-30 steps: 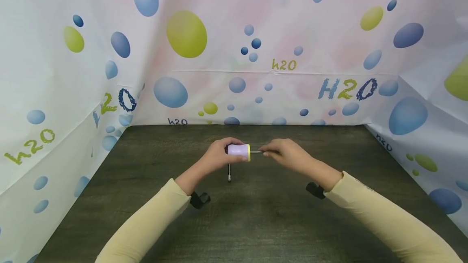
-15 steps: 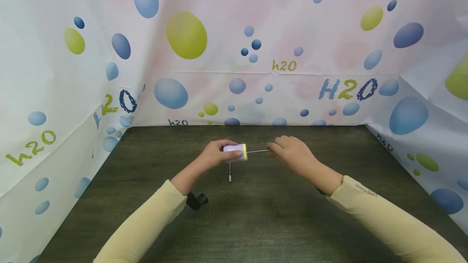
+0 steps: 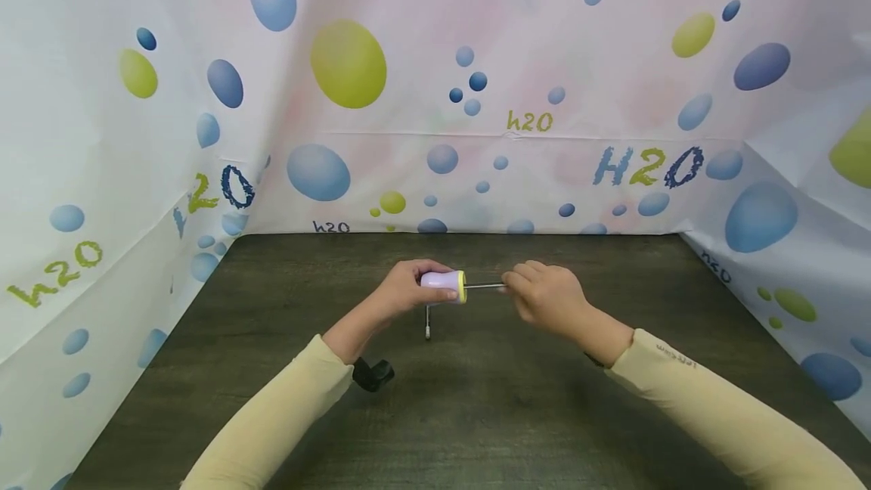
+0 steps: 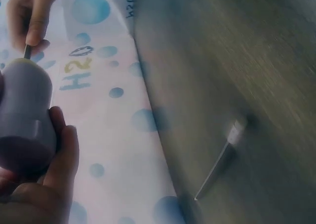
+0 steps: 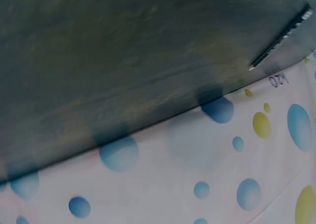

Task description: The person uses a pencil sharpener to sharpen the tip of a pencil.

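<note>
My left hand (image 3: pixel 401 287) grips the lilac, yellow-rimmed handle of a screwdriver (image 3: pixel 442 286), held level above the table. In the left wrist view the handle (image 4: pixel 25 112) fills the left side, with fingers wrapped around its lower part. A thin metal shaft (image 3: pixel 485 286) points right from the yellow rim. Fingers of my right hand (image 3: pixel 547 299) pinch the far end of that shaft, hiding its tip. Below the left hand, a second slim metal rod (image 3: pixel 428 324) with a pale, thicker end lies on the table; in the left wrist view this rod (image 4: pixel 216 167) shows whole.
The dark wood-grain table (image 3: pixel 476 414) runs back to a white sheet with blue and green dots (image 3: pixel 435 172), which also rises along both sides. A black wrist strap mount (image 3: pixel 373 375) sticks out under the left wrist.
My right hand has shifted right along the shaft, so a longer stretch of metal shows, and its fingers are more curled. The left hand keeps its grip, moving only slightly.
</note>
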A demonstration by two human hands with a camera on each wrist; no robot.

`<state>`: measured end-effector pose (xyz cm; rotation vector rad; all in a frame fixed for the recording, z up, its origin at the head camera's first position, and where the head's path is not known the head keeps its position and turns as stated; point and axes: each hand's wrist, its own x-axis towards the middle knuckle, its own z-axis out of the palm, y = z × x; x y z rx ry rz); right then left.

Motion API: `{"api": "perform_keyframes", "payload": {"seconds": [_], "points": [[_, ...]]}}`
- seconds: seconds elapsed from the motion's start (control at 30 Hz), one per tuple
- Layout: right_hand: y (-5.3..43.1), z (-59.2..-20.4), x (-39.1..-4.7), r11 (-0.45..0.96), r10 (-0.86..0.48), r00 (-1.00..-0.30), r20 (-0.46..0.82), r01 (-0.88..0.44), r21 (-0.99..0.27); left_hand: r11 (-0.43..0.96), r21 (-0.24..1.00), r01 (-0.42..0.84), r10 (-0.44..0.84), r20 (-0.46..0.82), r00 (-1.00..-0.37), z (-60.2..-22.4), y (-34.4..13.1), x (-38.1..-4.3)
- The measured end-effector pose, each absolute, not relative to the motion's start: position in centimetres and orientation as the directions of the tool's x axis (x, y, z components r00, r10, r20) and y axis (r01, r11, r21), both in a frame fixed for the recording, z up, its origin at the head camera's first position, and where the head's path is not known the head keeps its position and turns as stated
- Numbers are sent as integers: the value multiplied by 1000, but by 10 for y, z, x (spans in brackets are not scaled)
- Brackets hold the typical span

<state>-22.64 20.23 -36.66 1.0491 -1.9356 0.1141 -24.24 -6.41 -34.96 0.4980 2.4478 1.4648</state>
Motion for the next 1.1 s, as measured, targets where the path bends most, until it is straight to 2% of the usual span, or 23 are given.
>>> {"api": "perform_keyframes", "payload": {"seconds": [0.07,0.17,0.27,0.33,0.4,0.43,0.5,0.57,0.63,0.7,0.8,0.9,0.97,1.0,1.1], "points": [[202,-364,-224,664,-608,-333,721,-711,232,445,868,218,420,12,-907,-350,-64,-243],[200,-356,-219,716,-571,-531,626,-695,63,453,842,291,425,83,-901,-349,-62,-241],[199,-346,-217,747,-522,-728,445,-642,-173,466,799,379,426,172,-888,-348,-60,-238],[201,-340,-219,732,-502,-816,287,-577,-361,487,735,472,439,261,-860,-348,-58,-236],[203,-335,-225,684,-500,-860,101,-463,-563,506,647,570,465,352,-812,-349,-58,-235],[205,-333,-228,652,-508,-861,0,-384,-654,512,598,616,484,391,-782,-350,-58,-234],[209,-329,-235,595,-539,-822,-182,-219,-773,513,520,683,523,442,-729,-353,-58,-234],[212,-327,-240,568,-566,-770,-294,-106,-816,519,492,699,538,448,-714,-356,-59,-233],[213,-325,-243,582,-582,-757,-298,-132,-803,528,531,663,524,410,-746,-357,-60,-234],[210,-324,-241,628,-585,-785,-206,-278,-726,543,617,569,475,333,-814,-356,-61,-235],[204,-321,-235,735,-549,-836,0,-483,-476,540,744,394,397,188,-898,-353,-63,-240],[201,-320,-227,778,-546,-815,194,-579,-243,517,810,277,364,85,-928,-350,-65,-242],[201,-323,-224,745,-585,-731,351,-656,-124,483,848,217,365,31,-931,-349,-66,-244],[201,-325,-224,712,-614,-657,437,-700,-54,464,867,181,363,0,-932,-349,-66,-245],[202,-336,-228,598,-676,-337,656,-771,220,416,905,87,363,-78,-929,-348,-68,-246]]}}
